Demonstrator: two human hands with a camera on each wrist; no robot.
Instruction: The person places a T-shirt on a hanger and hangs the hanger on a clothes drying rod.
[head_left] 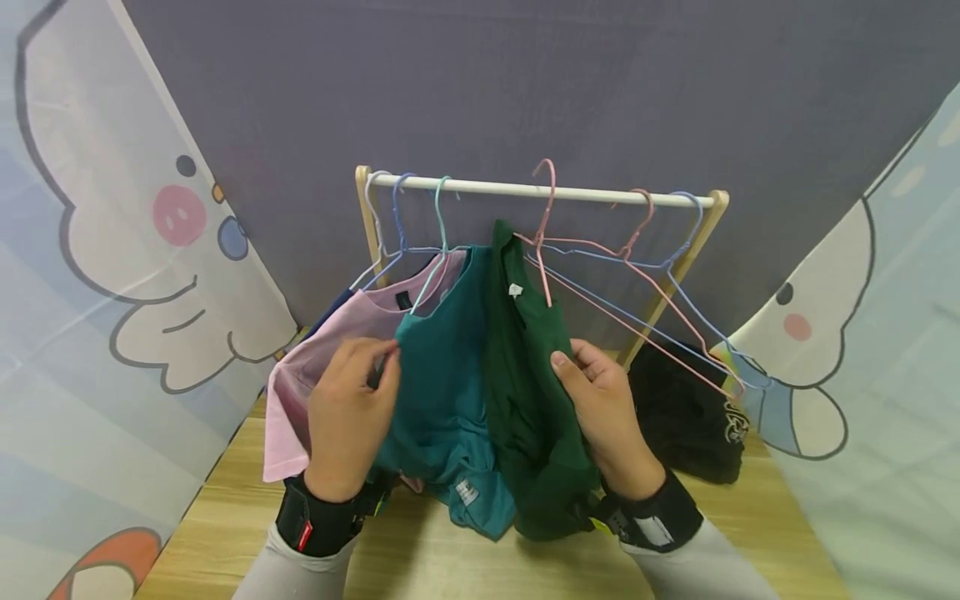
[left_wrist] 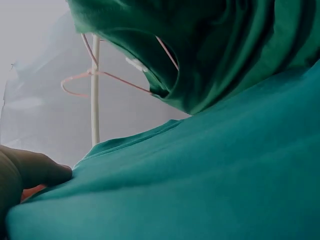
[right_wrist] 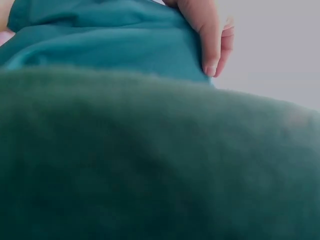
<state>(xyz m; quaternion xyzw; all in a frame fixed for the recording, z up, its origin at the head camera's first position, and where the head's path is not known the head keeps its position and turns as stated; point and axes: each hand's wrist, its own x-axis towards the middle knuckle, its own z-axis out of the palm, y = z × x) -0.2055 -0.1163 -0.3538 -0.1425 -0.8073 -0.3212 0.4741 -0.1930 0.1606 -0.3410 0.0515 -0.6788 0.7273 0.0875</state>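
In the head view my left hand (head_left: 348, 404) pinches the shoulder of a teal T-shirt (head_left: 446, 375), which hangs from a mint-green hanger (head_left: 441, 215). The left wrist view shows the thumb and a finger (left_wrist: 47, 170) at the edge of the teal cloth. My right hand (head_left: 600, 400) holds the side of a dark green T-shirt (head_left: 536, 417), thumb on the front and fingers partly hidden behind. A pink hanger (head_left: 551, 200) sits in the green shirt's neck, one arm of it lying outside over the cloth. Green fabric (right_wrist: 160, 160) fills the lower right wrist view.
A white rail (head_left: 487, 187) with wooden ends carries the hangers. A pink T-shirt (head_left: 330, 350) hangs at the left. Bare pink (head_left: 678, 321) and blue (head_left: 708, 312) hangers hang at the right. A black folded garment (head_left: 686, 425) lies on the wooden table (head_left: 225, 508).
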